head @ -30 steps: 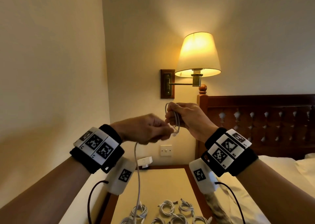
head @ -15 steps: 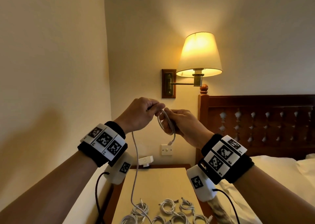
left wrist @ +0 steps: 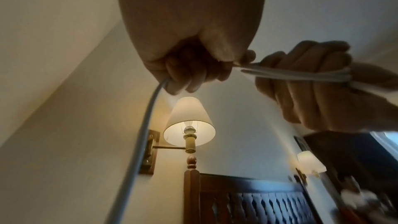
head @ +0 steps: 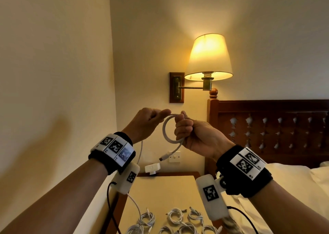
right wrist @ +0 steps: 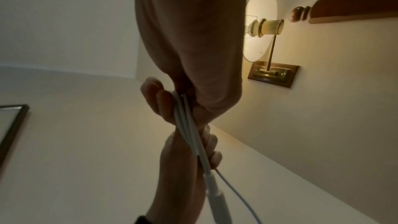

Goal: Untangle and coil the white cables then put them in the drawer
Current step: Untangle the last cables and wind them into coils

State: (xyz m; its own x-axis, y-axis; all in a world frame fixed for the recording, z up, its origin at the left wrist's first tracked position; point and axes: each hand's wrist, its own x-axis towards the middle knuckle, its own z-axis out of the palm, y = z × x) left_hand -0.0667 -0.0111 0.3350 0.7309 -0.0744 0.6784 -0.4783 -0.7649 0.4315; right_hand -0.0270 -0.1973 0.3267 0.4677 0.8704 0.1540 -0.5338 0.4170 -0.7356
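Right hand (head: 194, 135) grips a white cable (head: 168, 134) loop at chest height — now rounder, wider than a moment ago; left hand (head: 147, 123) pinches its top. Wrist markers' writing unreadable. Coiled cables (head: 176, 216) lie on the worktop (head: 165, 191).

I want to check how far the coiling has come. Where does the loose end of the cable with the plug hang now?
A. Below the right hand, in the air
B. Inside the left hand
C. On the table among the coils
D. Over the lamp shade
A: the plug dangles under the right hand, which grips the loop of the cable, well above the table.
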